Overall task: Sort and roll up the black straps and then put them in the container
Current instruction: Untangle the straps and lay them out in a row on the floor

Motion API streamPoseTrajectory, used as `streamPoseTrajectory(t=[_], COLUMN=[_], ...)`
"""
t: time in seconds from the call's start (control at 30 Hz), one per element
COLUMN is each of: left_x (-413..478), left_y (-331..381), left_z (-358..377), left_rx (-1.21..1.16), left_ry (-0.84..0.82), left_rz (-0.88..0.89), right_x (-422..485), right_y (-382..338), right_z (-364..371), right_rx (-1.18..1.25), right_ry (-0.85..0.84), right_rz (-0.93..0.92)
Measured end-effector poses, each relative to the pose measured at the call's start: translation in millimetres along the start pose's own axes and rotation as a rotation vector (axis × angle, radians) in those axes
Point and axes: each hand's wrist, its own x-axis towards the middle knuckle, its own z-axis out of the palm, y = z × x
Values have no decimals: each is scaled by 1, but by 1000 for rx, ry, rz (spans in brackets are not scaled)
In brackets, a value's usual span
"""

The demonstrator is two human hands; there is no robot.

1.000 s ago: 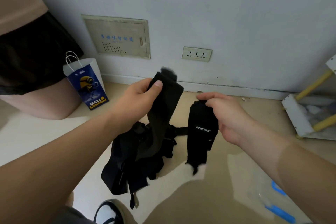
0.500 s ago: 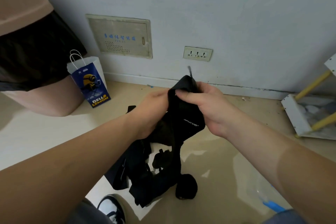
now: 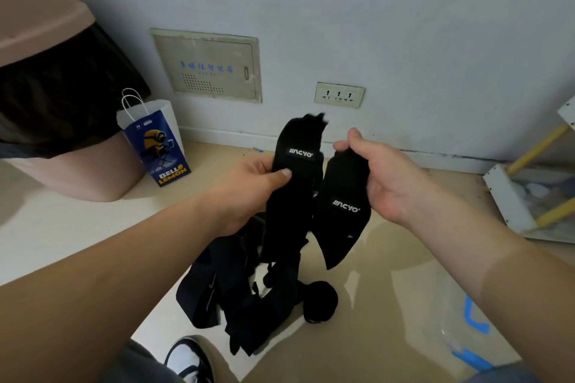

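Centre of frame: the left hand (image 3: 249, 186) gripped the first strap (image 3: 292, 211), a black band held upright. Its thumb lay across the front, just below a white printed label. To the right of it, the right hand (image 3: 385, 177) held the second strap (image 3: 340, 227) by its upper end, with fingers curled over the top. This strap hung down to a pointed lower end and bore the same label. The two straps were side by side and close; whether they touched could not be told.

Lower centre: the strap pile (image 3: 236, 298), a loose black tangle, lay on the pale floor (image 3: 389, 336) below the left hand. The rolled strap (image 3: 320, 300) sat just beside its right edge.

Left of frame: a pink bin (image 3: 74, 177) with a dark liner stood against the wall. A blue paper bag (image 3: 155, 143) with white handles stood just beside it.

Upper centre: a wall panel (image 3: 208, 65) and a socket plate (image 3: 339, 95) were set in the wall.

Right edge: a white rack (image 3: 504, 196) with yellow bars.

Lower right: blue tape (image 3: 476, 317) marked the floor.

Bottom centre: a shoe (image 3: 186, 357).
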Motion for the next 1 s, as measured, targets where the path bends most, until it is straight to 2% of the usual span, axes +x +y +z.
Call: streamPoseTrajectory(t=[0.17, 0.37, 0.5, 0.63, 0.8, 0.93, 1.0], left_x=[-2, -9, -23, -32, -42, -43, -43], left_y=[4, 21, 30, 35, 39, 42, 46], left_z=[-1, 2, 3, 9, 25, 34, 36], left_rx=[-4, 29, 59, -8, -74, -83, -111], left_ry=[8, 190, 112, -6, -32, 34, 69], left_rz=[0, 133, 133, 73, 174, 253, 281], right_x=[-2, -13, -24, -27, -35, -36, -38], right_y=[-4, -9, -11, -8, -5, 3, 5], right_z=[-5, -3, 5, 10, 9, 6, 4], right_rx=[70, -31, -21, -26, -147, -231, -291], right_ry=[-137, -268, -323, -231, -53, 100, 92], right_rz=[-7, -162, -220, -326, -420, -386, -330])
